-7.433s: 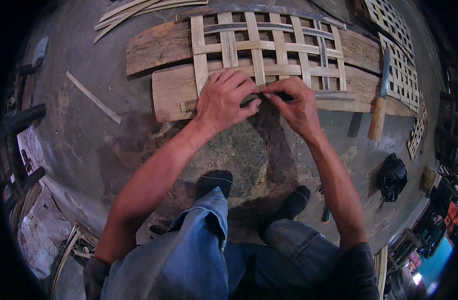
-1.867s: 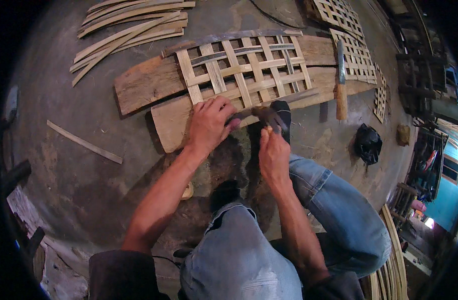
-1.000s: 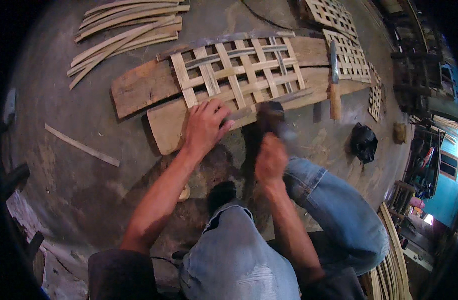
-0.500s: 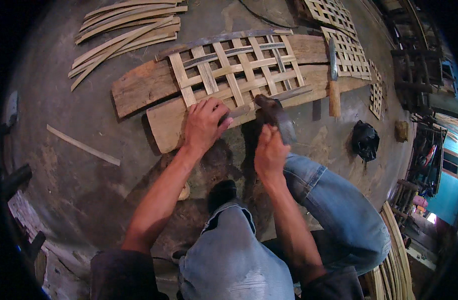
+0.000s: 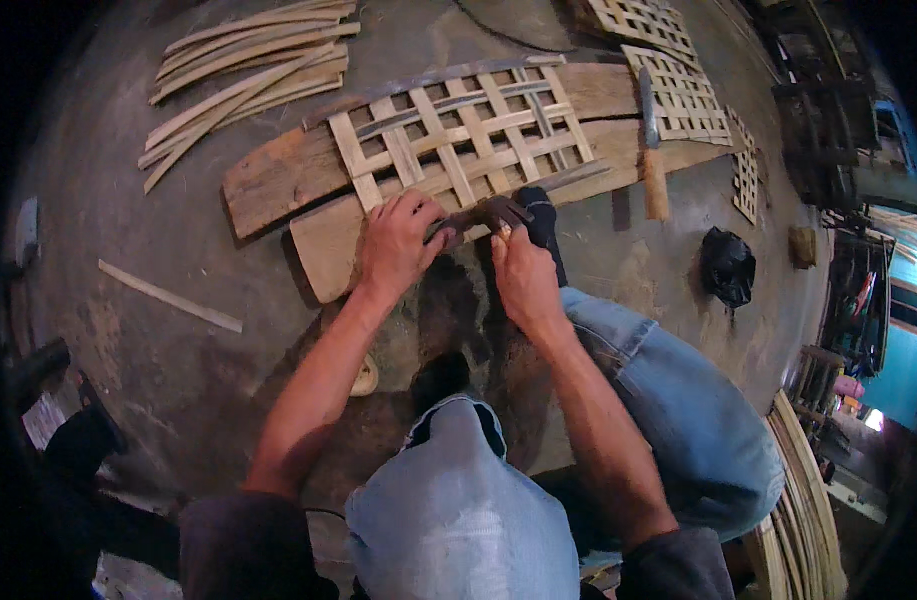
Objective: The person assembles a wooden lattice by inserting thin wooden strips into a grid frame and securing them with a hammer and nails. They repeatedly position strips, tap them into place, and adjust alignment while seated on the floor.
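Observation:
My left hand (image 5: 403, 240) is at the near left corner of a woven lattice panel (image 5: 446, 131) of pale and dark wood strips. Its fingers curl together at the edge, where a dark shape between thumb and fingers cannot be made out. My right hand (image 5: 526, 272) is closed around a hammer, its dark head (image 5: 496, 211) low by the panel's near edge, close to my left thumb. The hammer's handle is mostly hidden by my fist. Beneath the panel lie two thick wooden planks (image 5: 328, 250). A knife (image 5: 655, 175) with a wooden handle lies across their right end.
Loose wood strips (image 5: 248, 60) are piled at the far left, and a single strip (image 5: 168, 296) lies nearer. More lattice panels (image 5: 678, 95) lie at the far right. A black plastic bag (image 5: 727, 266) sits on the floor. A dark-clothed leg (image 5: 83, 440) shows at the left.
The hammer has moved left, toward my left hand, and my right hand has shifted slightly left with it. My left hand stays at the panel's corner. A dark-clothed leg has appeared at the left.

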Demonstrator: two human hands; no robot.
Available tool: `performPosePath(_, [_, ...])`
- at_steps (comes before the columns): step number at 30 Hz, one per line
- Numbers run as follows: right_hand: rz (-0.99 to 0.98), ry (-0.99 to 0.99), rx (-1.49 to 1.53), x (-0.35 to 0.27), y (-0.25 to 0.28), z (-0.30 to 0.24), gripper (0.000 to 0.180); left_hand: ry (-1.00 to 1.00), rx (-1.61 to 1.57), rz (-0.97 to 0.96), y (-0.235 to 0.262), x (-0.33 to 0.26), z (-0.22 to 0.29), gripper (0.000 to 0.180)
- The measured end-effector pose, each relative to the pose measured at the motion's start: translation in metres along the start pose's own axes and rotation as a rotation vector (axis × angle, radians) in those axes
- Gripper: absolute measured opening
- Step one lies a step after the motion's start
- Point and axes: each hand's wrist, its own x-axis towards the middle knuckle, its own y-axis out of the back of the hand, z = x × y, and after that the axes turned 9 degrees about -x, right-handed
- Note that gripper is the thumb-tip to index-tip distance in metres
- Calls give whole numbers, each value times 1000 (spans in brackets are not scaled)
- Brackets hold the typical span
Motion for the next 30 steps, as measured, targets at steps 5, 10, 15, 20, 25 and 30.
performPosePath(5, [116,101,-102,55,67,33,38,-18,21,69,5,0,0,25])
performPosePath(10, [-115,192,-239,68,143,120,37,34,34,-22,3,3,-1,26])
performPosePath(15, [-313,161,-195,-17,163,225,26,23,20,-15,14,2,3,24])
performPosePath(20, [107,60,27,-91,68,322,20,49,62,-46,10,18,9,21])
performPosePath(25, [138,-117,69,-113,23,342,27,-7,127,-109,40,43,20,19])
performPosePath(30, [452,132,-183,-73,76,438,30,-12,243,-156,93,66,9,18])
